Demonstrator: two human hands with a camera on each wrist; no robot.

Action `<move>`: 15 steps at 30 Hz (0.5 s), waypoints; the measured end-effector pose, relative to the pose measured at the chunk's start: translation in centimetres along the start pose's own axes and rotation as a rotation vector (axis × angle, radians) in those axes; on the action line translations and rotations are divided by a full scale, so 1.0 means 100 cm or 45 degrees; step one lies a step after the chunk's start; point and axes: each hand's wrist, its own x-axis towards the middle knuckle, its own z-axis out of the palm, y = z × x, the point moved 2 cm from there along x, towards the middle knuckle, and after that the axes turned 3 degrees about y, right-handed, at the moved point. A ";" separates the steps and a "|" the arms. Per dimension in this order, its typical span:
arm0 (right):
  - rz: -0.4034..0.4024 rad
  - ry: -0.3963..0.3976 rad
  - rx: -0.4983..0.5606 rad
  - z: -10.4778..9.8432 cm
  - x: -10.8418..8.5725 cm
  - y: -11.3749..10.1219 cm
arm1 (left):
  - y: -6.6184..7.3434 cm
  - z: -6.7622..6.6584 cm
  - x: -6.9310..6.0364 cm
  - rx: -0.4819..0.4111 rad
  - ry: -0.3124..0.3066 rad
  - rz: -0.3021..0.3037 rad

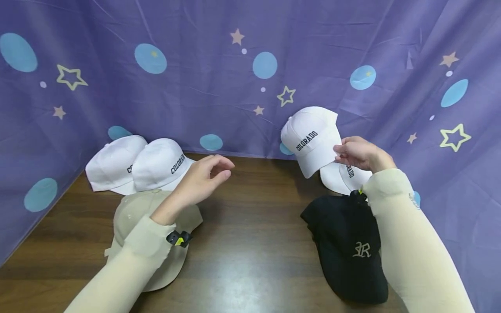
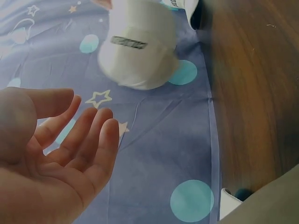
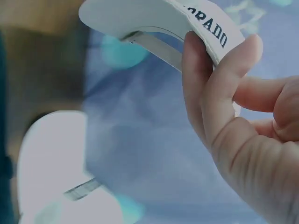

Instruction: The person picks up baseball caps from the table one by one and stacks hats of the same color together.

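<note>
A white baseball cap lettered COLORADO is raised off the table at the back right. My right hand pinches its edge between thumb and fingers; the right wrist view shows the fingers against the cap. Below it, another white COLORADO cap lies on the table, partly hidden by the right hand and forearm. My left hand hovers over a beige cap, fingers loosely bent and holding nothing. In the left wrist view that hand has its palm showing, apart from the raised cap.
Two white caps overlap at the back left, behind the beige one. A black cap with a light emblem lies front right, next to the right sleeve. A purple curtain hangs along the table's back and sides.
</note>
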 end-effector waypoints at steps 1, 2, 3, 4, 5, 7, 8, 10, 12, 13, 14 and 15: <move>-0.031 0.006 -0.017 0.003 -0.006 -0.006 | -0.001 -0.001 0.000 0.000 0.004 0.002; -0.068 0.009 -0.032 0.007 -0.014 -0.012 | -0.001 -0.001 0.000 -0.010 0.009 0.004; -0.106 0.015 -0.031 0.012 -0.021 -0.017 | -0.001 -0.002 0.000 -0.021 0.014 0.004; -0.145 0.018 -0.026 0.017 -0.029 -0.022 | -0.001 -0.003 0.000 -0.034 0.021 -0.003; -0.185 0.021 -0.016 0.022 -0.037 -0.025 | -0.001 -0.004 0.001 -0.042 0.031 -0.011; -0.268 0.015 0.035 0.035 -0.054 -0.028 | -0.001 -0.006 0.001 -0.060 0.063 -0.020; -0.311 0.006 0.066 0.043 -0.062 -0.027 | 0.000 -0.007 0.002 -0.075 0.087 -0.026; -0.390 -0.021 0.141 0.059 -0.077 -0.022 | 0.000 -0.010 0.003 -0.121 0.140 -0.046; -0.458 -0.063 0.214 0.076 -0.090 -0.012 | 0.001 -0.012 0.005 -0.170 0.193 -0.044; -0.488 -0.088 0.242 0.084 -0.095 -0.005 | 0.002 -0.013 0.006 -0.195 0.212 -0.045; -0.510 -0.114 0.269 0.092 -0.100 0.002 | 0.002 -0.014 0.006 -0.215 0.227 -0.045; -0.527 -0.138 0.299 0.099 -0.103 0.009 | 0.003 -0.015 0.007 -0.234 0.237 -0.040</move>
